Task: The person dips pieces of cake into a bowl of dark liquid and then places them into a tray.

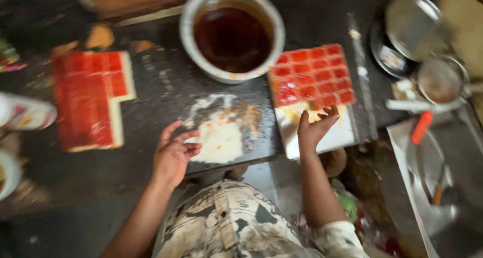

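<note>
Red-topped sweet slab (312,76), cut in squares, sits on a white board (332,134) on the dark counter (151,87), right of the syrup pot (232,34). Right hand (314,129) rests at its near edge, fingers spread, gripping nothing. Left hand (172,155) open beside a white smear (219,139). Lifting pieces cleanly likely needs fingertips under the edge row. Second slab (90,99) lies far left.

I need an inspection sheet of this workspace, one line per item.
Surface: dark worktop, smeared white and orange.
Job's things: white board carrying a red cut slab; second red slab at left.
Clutter: metal bowl of dark liquid, strainer, round lid, orange-handled tool.
Hands: right hand on the white board; left hand open over the white smear.
Cables: nothing seen.
Surroundings: metal tray at right.
</note>
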